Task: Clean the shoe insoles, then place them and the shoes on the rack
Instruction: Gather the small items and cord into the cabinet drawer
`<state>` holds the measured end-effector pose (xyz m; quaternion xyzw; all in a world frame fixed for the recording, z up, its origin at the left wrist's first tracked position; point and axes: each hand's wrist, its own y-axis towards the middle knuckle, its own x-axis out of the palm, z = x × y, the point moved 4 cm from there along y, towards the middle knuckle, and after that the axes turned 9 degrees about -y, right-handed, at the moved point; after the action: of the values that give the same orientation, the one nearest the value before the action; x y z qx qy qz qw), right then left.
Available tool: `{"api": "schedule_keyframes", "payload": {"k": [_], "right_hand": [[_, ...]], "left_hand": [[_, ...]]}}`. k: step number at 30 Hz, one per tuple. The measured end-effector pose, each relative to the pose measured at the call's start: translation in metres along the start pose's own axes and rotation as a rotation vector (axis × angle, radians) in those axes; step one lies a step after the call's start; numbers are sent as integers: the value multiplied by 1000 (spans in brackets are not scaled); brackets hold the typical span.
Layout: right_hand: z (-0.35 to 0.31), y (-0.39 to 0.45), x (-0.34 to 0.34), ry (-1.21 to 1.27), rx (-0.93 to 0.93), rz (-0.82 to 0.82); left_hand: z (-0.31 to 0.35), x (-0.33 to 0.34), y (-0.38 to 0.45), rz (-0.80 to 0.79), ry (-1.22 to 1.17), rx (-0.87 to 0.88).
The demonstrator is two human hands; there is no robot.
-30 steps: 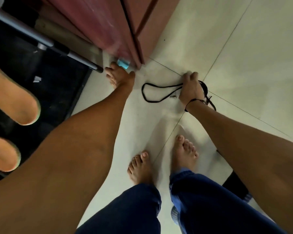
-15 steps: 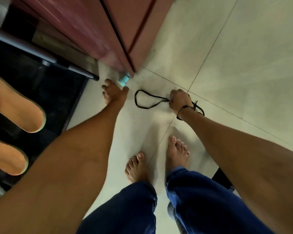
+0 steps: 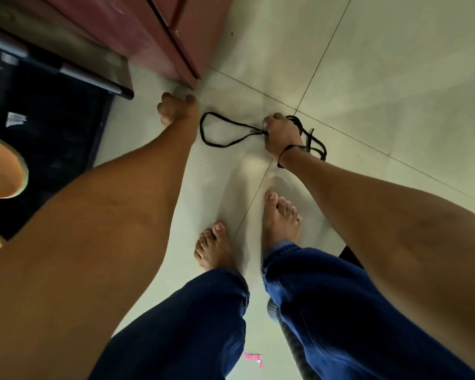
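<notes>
Presently: right hand (image 3: 281, 135) pinches black laces (image 3: 225, 133) off the floor (image 3: 368, 78) for gathering; left hand (image 3: 176, 109) curled, contents unclear.

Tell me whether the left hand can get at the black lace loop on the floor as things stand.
Probably yes. The left hand is down at floor level just beside the lace loop, with only bare tile between them; the right hand grips the lace's other end.

Open floor (image 3: 381, 78) past the right hand (image 3: 281, 135) fingers. Black lace (image 3: 217, 144) looped between both sets of fingers. Red cupboard (image 3: 159, 37) corner just beyond the left hand (image 3: 176, 111) fingertips, black rack (image 3: 39, 111) beside them.
</notes>
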<state>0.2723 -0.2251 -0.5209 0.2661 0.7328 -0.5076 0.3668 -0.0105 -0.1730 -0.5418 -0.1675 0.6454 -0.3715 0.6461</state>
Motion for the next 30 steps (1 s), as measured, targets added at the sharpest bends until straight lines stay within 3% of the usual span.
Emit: {"api": "schedule_keyframes", "payload": {"k": [2, 3, 5, 6, 7, 9, 11, 14, 17, 21, 25, 30], "right_hand": [[2, -2, -12, 59, 62, 27], [2, -5, -22, 119, 111, 57], [-2, -17, -47, 266, 177, 108], [-6, -25, -61, 342, 187, 122], [-9, -35, -75, 417, 189, 131], [-15, -61, -107, 539, 189, 151], [-24, -92, -148, 589, 189, 174], [-38, -130, -214, 627, 166, 247], [-52, -162, -285, 616, 105, 373], [-78, -200, -393, 532, -88, 689], [-108, -217, -489, 646, -161, 811], [-150, -204, -588, 674, -306, 950]], "left_hand": [[17, -29, -9, 43, -15, 45], [9, -19, 37, 92, 22, 44], [0, 7, 126, 54, -233, 99], [1, -19, 158, 239, -262, 55], [17, -53, 172, 317, -324, 26], [98, -130, 115, 158, -540, 89], [182, -235, -13, 40, -599, 290], [206, -284, -87, -13, -567, 354], [253, -333, -137, -20, -588, 496], [308, -398, -210, -26, -685, 743], [346, -467, -254, 40, -839, 785], [389, -544, -245, 191, -931, 791]]}}
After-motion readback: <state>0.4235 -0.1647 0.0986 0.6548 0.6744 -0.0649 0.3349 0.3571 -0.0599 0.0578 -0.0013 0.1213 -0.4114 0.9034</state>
